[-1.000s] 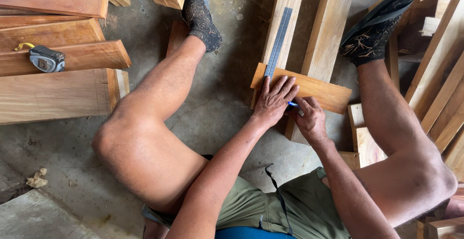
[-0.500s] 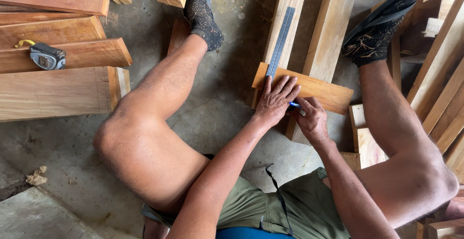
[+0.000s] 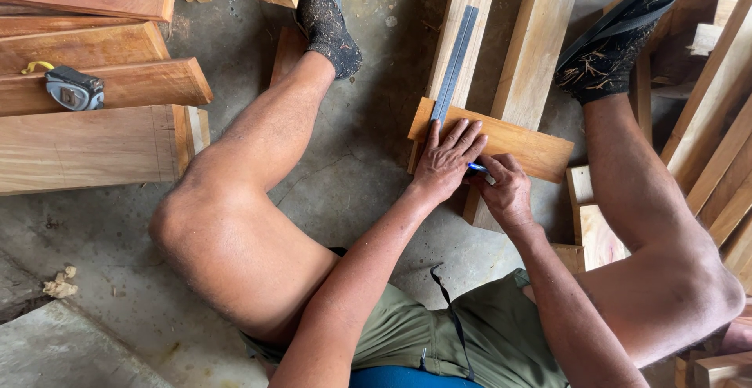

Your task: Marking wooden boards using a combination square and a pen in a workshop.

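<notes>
I sit on a concrete floor with my legs apart. My left hand [image 3: 446, 159] lies flat, fingers spread, on a short reddish wood board [image 3: 533, 146] and on the near end of a long metal ruler [image 3: 453, 65]. The board rests across two pale planks [image 3: 540, 35]. Right beside it, my right hand [image 3: 505, 188] grips a blue pen [image 3: 478, 168] with its tip at the board's near edge.
A stack of reddish boards [image 3: 94, 129] lies at the left with a grey tape measure [image 3: 74, 88] on top. More planks and offcuts [image 3: 721, 153] crowd the right side. My feet in dark sandals [image 3: 325, 16] rest at the far side. Wood shavings [image 3: 59, 284] lie at near left.
</notes>
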